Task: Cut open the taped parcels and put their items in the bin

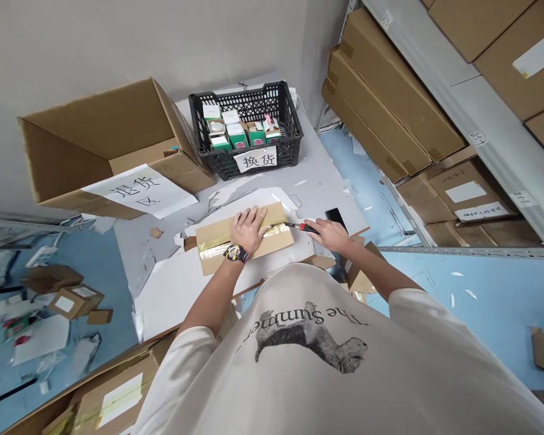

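Containers: 1 taped carton [272, 243] lies flat on the worktable [163, 297], directly in front of the person. Shiny tape runs along its top; a dark gap shows in the seam left of the wrist. Its contents are hidden.

Left hand [248, 229]: palm down on the carton top, fingers extended and slightly spread, gripping nothing.

Right hand [329, 234]: fingers curled firmly around the red and black handle of 1 knife [309, 228]. Its blade points at the carton's right end; blade contact cannot be confirmed.

Behind, 1 black plastic crate [292, 145] holds several small green and white boxes [237, 135], grouped mostly at the left and middle. At least 1 has raised flaps. A white paper label hangs on the crate's front.

Beside it at left stands 1 large cardboard box [127, 118], top open, with a white paper sign [140, 190] over its front. A little brown and blue material [172, 150] shows inside near the right wall; the rest is partly obscured.
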`<state>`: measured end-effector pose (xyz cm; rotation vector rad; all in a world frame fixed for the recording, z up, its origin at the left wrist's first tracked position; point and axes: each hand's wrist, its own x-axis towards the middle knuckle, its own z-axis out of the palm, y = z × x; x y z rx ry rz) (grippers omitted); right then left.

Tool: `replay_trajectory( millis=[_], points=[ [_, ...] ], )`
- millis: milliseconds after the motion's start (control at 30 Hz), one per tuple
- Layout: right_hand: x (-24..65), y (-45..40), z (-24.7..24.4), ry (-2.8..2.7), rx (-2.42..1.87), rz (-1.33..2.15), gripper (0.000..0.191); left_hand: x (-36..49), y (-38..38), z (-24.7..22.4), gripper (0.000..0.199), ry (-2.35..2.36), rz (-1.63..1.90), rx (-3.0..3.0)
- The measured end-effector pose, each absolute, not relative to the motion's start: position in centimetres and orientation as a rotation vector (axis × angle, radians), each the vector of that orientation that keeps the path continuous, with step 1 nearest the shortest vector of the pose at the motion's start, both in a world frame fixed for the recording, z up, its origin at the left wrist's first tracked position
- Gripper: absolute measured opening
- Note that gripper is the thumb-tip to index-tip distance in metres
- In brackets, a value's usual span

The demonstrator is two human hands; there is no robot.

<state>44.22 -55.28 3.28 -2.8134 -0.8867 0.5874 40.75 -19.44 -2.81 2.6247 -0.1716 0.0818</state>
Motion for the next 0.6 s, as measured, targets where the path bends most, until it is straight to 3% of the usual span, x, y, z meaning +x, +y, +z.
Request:
replay_trajectory(
  millis=[233, 600],
  points=[
    [44.8, -51.7, 4.0, -0.906, -2.884, 0.565, 0.063, 40.3, -19.8, -2.4, 0.067, -0.184, 0.08, 2.671],
    [44.6, -58.3, 1.5, -0.56, -2.754, 0.255, 0.057, 39.4, -20.7, -1.6, 0.063, -0.184, 0.127, 2.611]
  ],
)
